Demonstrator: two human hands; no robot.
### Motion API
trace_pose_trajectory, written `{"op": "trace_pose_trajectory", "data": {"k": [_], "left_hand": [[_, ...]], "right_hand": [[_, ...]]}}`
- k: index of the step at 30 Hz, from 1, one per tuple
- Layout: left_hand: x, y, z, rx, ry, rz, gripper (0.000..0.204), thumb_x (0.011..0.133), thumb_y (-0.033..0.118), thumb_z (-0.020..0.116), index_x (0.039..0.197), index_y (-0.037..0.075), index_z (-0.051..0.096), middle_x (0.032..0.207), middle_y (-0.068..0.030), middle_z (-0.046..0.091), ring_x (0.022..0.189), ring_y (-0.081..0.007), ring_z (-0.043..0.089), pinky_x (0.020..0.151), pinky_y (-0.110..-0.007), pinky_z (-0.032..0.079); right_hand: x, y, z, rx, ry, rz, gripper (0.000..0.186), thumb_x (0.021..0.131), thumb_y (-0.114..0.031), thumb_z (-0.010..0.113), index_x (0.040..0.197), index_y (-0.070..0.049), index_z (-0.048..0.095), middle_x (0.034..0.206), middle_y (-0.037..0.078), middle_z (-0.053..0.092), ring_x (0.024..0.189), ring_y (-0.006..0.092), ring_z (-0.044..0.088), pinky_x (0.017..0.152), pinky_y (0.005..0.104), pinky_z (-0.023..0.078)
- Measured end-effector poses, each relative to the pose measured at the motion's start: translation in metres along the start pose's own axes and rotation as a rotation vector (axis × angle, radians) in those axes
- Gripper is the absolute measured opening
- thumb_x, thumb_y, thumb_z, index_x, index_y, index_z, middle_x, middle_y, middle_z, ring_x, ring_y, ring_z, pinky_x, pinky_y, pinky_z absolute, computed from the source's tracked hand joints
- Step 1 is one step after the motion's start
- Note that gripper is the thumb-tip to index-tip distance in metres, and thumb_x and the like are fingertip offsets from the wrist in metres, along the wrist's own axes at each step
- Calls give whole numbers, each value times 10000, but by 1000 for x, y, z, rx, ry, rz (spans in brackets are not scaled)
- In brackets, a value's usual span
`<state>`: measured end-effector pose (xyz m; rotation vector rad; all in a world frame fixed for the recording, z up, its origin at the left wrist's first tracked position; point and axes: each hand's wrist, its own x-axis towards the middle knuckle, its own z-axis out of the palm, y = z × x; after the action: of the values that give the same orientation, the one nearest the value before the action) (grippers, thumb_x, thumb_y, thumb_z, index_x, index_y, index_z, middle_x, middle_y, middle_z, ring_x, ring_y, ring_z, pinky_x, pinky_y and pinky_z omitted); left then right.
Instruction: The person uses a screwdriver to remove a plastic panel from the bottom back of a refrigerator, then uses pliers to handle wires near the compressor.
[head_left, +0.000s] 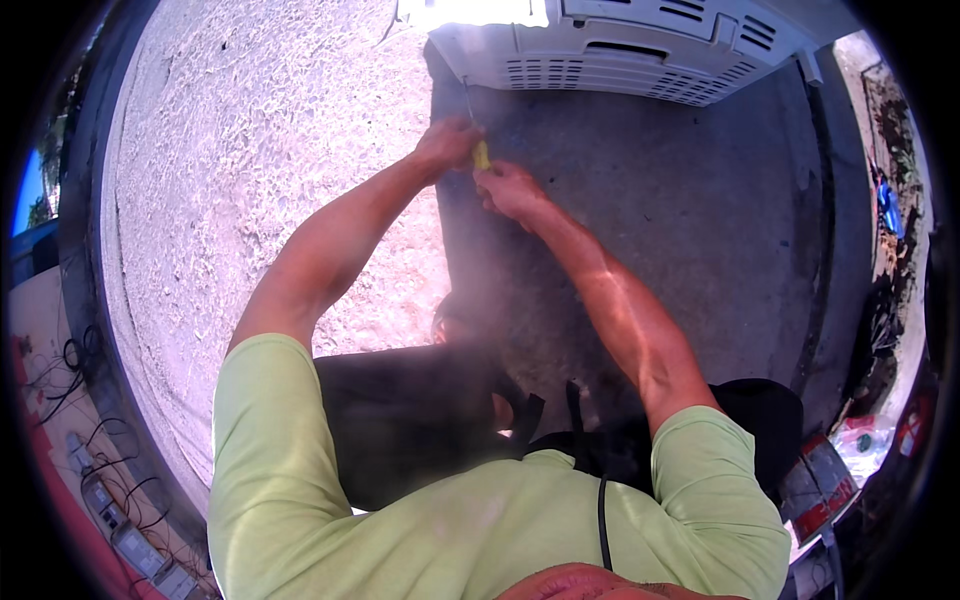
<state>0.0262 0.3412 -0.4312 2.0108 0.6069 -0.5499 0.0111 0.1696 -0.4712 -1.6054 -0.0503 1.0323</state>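
A screwdriver [482,156] with a yellow handle and a thin metal shaft points away from me, its shaft running up to the lower left corner of a white slotted appliance housing [620,58]. My right hand [512,190] is closed around the handle's near end. Just beyond it, my left hand [452,143] is closed by the front of the handle and the start of the shaft. The exact place where the tip meets the housing is too small to make out. Both arms reach forward, nearly straight.
Sunlit rough concrete [270,130] lies to the left, shaded smoother floor [650,200] to the right. Grey boxes with black cables [140,550] lie at the lower left. A red and grey container [820,490] stands at the lower right, and a blue object [888,208] lies at the far right.
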Motion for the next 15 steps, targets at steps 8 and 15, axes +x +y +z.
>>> {"op": "trace_pose_trajectory", "data": {"k": [8, 15], "left_hand": [[6, -12, -1, -43, 39, 25, 373, 969, 327, 622, 1086, -26, 642, 900, -115, 667, 765, -188, 658, 680, -323, 564], [3, -8, 2, -16, 19, 18, 391, 968, 334, 624, 1117, -27, 641, 917, -115, 674, 765, -184, 655, 674, -321, 560]], "right_hand": [[-6, -11, 1, -81, -13, 38, 371, 976, -357, 579, 1170, -46, 632, 958, 34, 659, 725, 122, 609, 653, 303, 508], [-8, -10, -2, -60, -19, 52, 364, 974, -356, 577, 1165, -51, 637, 965, 35, 664, 727, 124, 614, 654, 308, 507]]}}
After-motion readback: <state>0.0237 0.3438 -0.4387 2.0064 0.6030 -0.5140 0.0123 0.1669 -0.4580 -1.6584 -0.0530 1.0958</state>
